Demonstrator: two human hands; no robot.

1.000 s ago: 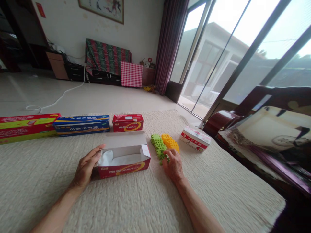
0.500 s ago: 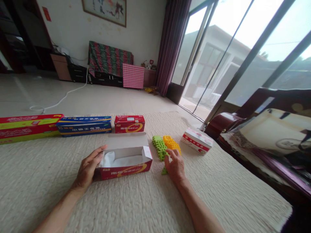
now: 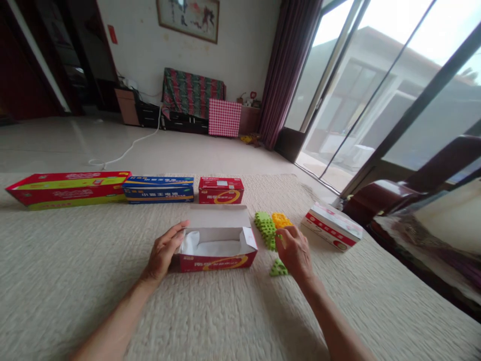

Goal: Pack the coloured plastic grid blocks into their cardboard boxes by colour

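Observation:
On the cream quilted cover stands an open red cardboard box [image 3: 218, 261], its lid folded back and a white lining inside. My left hand [image 3: 165, 250] grips the box at its left rear corner. Right of the box, my right hand [image 3: 296, 250] is closed in a pinch at the near end of a row of green plastic blocks [image 3: 265, 225]. A bit of green shows between its fingertips, partly hidden. Yellow plastic blocks [image 3: 281, 219] lie beside the green row, partly covered by this hand. A loose green block [image 3: 278, 268] rests nearer me, below the hand.
Behind the open box stand a closed red box [image 3: 220, 191], a blue box [image 3: 160, 190] and a long red and green box [image 3: 75, 190]. A white and red box [image 3: 332, 228] sits at the right, near a dark wooden armrest [image 3: 370, 200].
The view has swung left, so everything appears farther right. My right thumb and fingertips have drawn together at the blocks. My left hand stays on the box.

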